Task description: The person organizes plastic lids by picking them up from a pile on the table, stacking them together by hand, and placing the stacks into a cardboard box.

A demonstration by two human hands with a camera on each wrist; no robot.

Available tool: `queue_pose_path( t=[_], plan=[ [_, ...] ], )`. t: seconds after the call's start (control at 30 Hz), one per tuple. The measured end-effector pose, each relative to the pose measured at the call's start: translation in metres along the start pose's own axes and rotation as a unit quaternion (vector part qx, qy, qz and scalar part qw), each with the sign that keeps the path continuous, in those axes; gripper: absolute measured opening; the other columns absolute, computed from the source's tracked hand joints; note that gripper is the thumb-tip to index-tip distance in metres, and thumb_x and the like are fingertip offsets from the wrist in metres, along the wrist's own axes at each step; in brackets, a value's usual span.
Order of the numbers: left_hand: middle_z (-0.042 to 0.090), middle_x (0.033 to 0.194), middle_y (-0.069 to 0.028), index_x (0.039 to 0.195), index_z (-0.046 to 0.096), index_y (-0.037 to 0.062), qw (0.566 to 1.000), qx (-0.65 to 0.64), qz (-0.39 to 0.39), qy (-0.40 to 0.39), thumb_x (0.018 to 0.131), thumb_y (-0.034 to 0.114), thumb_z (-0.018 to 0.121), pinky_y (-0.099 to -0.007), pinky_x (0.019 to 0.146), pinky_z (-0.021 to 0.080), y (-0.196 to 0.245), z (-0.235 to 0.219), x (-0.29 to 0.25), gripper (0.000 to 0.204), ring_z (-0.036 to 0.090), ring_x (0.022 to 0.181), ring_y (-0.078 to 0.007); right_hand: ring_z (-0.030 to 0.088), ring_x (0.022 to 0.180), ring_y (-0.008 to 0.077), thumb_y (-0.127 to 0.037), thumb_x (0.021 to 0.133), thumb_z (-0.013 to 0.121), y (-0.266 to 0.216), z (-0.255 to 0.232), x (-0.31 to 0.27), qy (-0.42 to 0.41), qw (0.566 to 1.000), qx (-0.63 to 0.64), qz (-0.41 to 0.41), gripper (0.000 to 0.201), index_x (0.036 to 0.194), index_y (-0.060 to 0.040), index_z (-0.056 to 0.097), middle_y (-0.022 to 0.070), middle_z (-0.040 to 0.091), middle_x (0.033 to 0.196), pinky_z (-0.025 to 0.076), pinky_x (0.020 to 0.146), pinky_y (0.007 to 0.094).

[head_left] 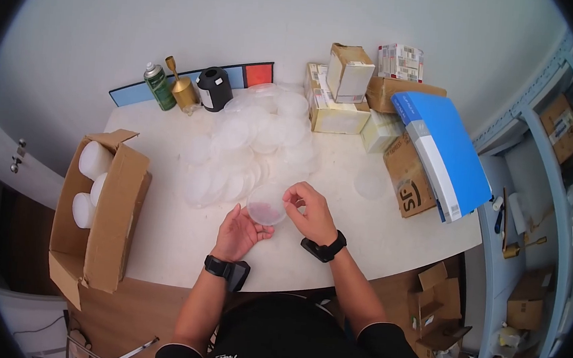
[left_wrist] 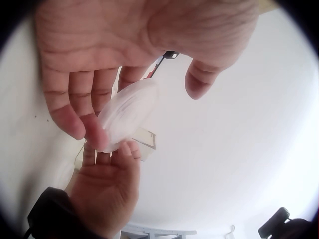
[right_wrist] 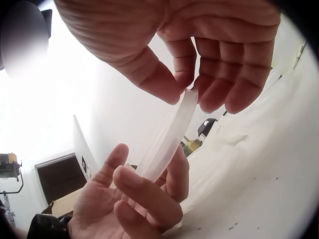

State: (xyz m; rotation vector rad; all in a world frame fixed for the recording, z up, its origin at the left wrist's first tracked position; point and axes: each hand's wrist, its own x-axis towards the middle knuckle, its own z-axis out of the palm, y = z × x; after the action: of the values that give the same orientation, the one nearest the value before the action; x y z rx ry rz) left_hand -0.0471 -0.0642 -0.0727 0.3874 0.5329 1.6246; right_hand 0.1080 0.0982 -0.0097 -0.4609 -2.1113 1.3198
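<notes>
A thin, translucent round plastic lid is tilted up between my two hands above the white table. My right hand pinches its rim between thumb and fingers, as the right wrist view shows at the lid's upper end. On the lower side, my left hand is palm up, its fingers touching the lid and its thumb standing away from it. Just beyond the hands spreads a large heap of similar translucent lids.
At the left, a cardboard box holds white tubs. A spray can, brass-coloured object and black container stand at the back. Boxes and a blue binder occupy the right. One lid lies apart.
</notes>
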Motion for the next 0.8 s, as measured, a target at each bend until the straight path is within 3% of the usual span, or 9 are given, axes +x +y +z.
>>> queue_pose_path(
  t=[0.17, 0.3, 0.37, 0.47, 0.53, 0.67, 0.8],
  plan=[
    [0.061, 0.136, -0.0186, 0.144, 0.049, -0.0005, 0.997, 0.064, -0.033, -0.003, 0.101, 0.06, 0.043, -0.048, 0.1, 0.052, 0.007, 0.019, -0.003, 0.075, 0.064, 0.117, -0.0341, 0.059, 0.075, 0.0101, -0.005, 0.09, 0.065, 0.008, 0.001, -0.003, -0.069, 0.989, 0.123, 0.051, 0.008, 0.096, -0.0021, 0.061, 0.002, 0.063, 0.084, 0.049, 0.068, 0.0259],
    [0.059, 0.138, -0.0186, 0.145, 0.047, -0.002, 0.996, 0.076, -0.022, 0.046, 0.1, 0.049, 0.051, -0.0512, 0.102, 0.052, 0.0, 0.016, -0.002, 0.068, 0.063, 0.121, -0.0357, 0.057, 0.071, 0.0083, -0.006, 0.09, 0.067, -0.001, 0.007, -0.004, -0.133, 0.981, 0.119, 0.078, 0.009, 0.095, -0.0019, 0.061, 0.0014, 0.062, 0.082, 0.047, 0.064, 0.0243],
    [0.06, 0.138, -0.018, 0.145, 0.047, -0.002, 0.988, 0.118, -0.007, 0.101, 0.098, 0.043, 0.055, -0.0519, 0.102, 0.052, -0.006, 0.004, 0.001, 0.066, 0.063, 0.121, -0.0356, 0.059, 0.07, 0.0105, -0.007, 0.09, 0.067, -0.001, 0.012, -0.004, -0.108, 0.987, 0.106, 0.057, 0.009, 0.095, -0.0016, 0.062, 0.0026, 0.065, 0.083, 0.048, 0.063, 0.0254],
    [0.057, 0.142, -0.0211, 0.148, 0.043, -0.0025, 0.993, 0.077, -0.029, 0.08, 0.096, 0.034, 0.059, -0.0449, 0.107, 0.048, 0.003, 0.01, -0.005, 0.066, 0.057, 0.13, -0.0418, 0.063, 0.076, 0.0144, -0.008, 0.091, 0.068, -0.004, 0.013, -0.004, -0.056, 0.995, 0.071, 0.042, 0.01, 0.097, -0.0013, 0.063, 0.0054, 0.066, 0.089, 0.051, 0.067, 0.0281],
    [0.056, 0.142, -0.0242, 0.149, 0.042, -0.0028, 0.995, 0.053, -0.01, 0.08, 0.092, 0.029, 0.059, -0.046, 0.108, 0.048, 0.009, 0.019, -0.008, 0.067, 0.057, 0.13, -0.0425, 0.065, 0.082, 0.0171, -0.009, 0.092, 0.069, -0.004, 0.004, -0.001, -0.007, 1.0, 0.009, 0.028, 0.012, 0.099, -0.0012, 0.065, 0.0068, 0.066, 0.095, 0.054, 0.072, 0.0296],
    [0.053, 0.144, -0.0283, 0.149, 0.041, -0.0022, 0.993, 0.018, 0.029, 0.111, 0.083, 0.021, 0.059, -0.0525, 0.106, 0.049, 0.016, 0.023, -0.017, 0.073, 0.057, 0.129, -0.0436, 0.063, 0.077, 0.0261, -0.013, 0.092, 0.07, 0.006, -0.011, 0.0, 0.061, 0.997, -0.043, 0.004, 0.016, 0.09, 0.0016, 0.065, 0.0114, 0.063, 0.09, 0.051, 0.07, 0.034],
    [0.055, 0.14, -0.0282, 0.148, 0.042, -0.003, 0.992, 0.01, 0.05, 0.118, 0.081, 0.021, 0.058, -0.0514, 0.107, 0.048, 0.021, 0.015, -0.027, 0.073, 0.059, 0.126, -0.0433, 0.059, 0.068, 0.0295, -0.017, 0.093, 0.071, 0.005, -0.015, 0.0, 0.078, 0.992, -0.097, 0.023, 0.027, 0.076, 0.0033, 0.063, 0.0141, 0.059, 0.079, 0.049, 0.065, 0.0373]
  ],
)
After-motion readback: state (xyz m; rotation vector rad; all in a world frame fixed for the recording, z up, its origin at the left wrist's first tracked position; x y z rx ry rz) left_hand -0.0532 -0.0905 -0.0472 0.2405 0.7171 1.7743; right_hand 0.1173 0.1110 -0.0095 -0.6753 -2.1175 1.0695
